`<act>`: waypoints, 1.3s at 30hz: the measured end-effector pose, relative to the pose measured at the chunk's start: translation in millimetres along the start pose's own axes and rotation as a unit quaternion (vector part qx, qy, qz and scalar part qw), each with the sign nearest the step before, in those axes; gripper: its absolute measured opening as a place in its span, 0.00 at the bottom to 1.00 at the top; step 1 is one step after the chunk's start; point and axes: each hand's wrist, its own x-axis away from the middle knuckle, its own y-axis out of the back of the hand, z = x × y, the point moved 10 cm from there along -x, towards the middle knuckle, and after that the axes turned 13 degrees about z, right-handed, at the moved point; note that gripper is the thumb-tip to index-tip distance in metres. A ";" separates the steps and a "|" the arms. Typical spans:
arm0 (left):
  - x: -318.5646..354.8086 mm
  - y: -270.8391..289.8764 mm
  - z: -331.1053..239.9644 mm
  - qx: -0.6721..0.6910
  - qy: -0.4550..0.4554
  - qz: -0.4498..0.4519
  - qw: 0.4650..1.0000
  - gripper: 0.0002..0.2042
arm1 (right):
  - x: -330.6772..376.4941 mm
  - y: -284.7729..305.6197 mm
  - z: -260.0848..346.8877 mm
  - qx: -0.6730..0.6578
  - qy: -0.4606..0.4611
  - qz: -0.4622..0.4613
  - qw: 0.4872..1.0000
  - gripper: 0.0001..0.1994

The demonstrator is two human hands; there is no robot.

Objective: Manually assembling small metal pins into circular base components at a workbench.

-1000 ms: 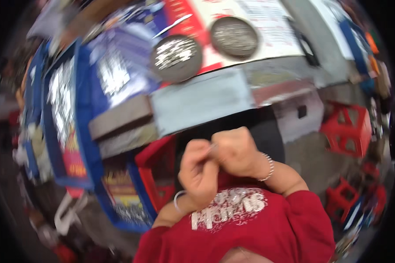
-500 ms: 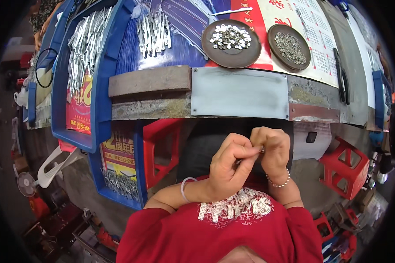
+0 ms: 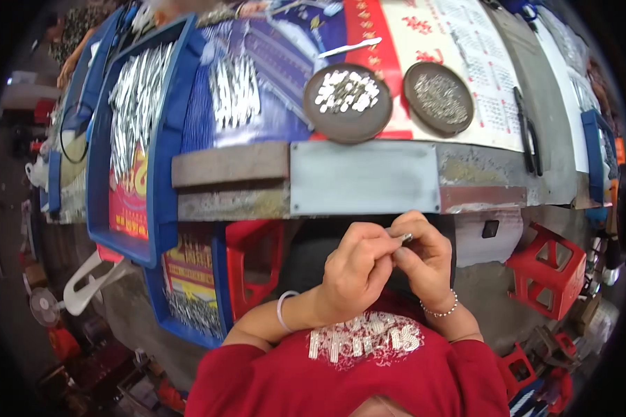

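My left hand (image 3: 358, 267) and my right hand (image 3: 424, 260) meet just off the bench's near edge, above my lap. Their fingertips pinch a small silvery metal piece (image 3: 406, 238) between them; most of it is covered by the fingers, so its kind cannot be made out. On the bench beyond, a brown round dish (image 3: 348, 132) holds small shiny discs (image 3: 346, 92). A second brown dish (image 3: 412, 111) beside it holds many thin metal pins (image 3: 441, 99). Slim silvery metal pieces (image 3: 235, 90) lie in a row to the left of the dishes.
A blue tray (image 3: 167, 132) of long silvery pieces stands at left, with another blue tray (image 3: 219, 278) lower down. A metal plate (image 3: 365, 177) and a block (image 3: 231, 165) line the bench edge. Black-handled pliers (image 3: 527, 132) lie right. Red stools (image 3: 551, 271) stand below.
The bench and dishes sit lower in the picture as the view has shifted. My hands have turned slightly and stay together; more of the silvery piece shows between the fingertips.
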 end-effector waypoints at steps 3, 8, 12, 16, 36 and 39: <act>-20.2 -8.6 2.6 0.082 0.009 0.060 0.995 0.15 | -9.5 24.6 17.6 0.002 0.027 -0.017 0.999 0.07; -94.2 15.7 0.9 -0.050 0.035 0.155 0.986 0.15 | -50.9 134.3 106.8 0.165 0.029 -0.177 0.970 0.05; -183.3 35.0 43.1 -0.156 0.041 0.131 0.978 0.11 | -133.8 238.9 123.3 0.395 -0.009 -0.186 0.900 0.07; -247.5 42.5 128.4 -0.313 0.113 0.149 0.931 0.14 | -206.8 283.4 70.8 0.579 -0.093 -0.149 0.796 0.10; -137.3 52.5 16.7 0.104 0.096 0.045 0.989 0.02 | -110.9 103.1 63.3 0.677 -0.007 0.030 0.735 0.08; -56.5 43.7 14.9 0.188 0.187 0.042 0.963 0.05 | -121.4 103.6 52.3 0.696 -0.042 0.035 0.716 0.06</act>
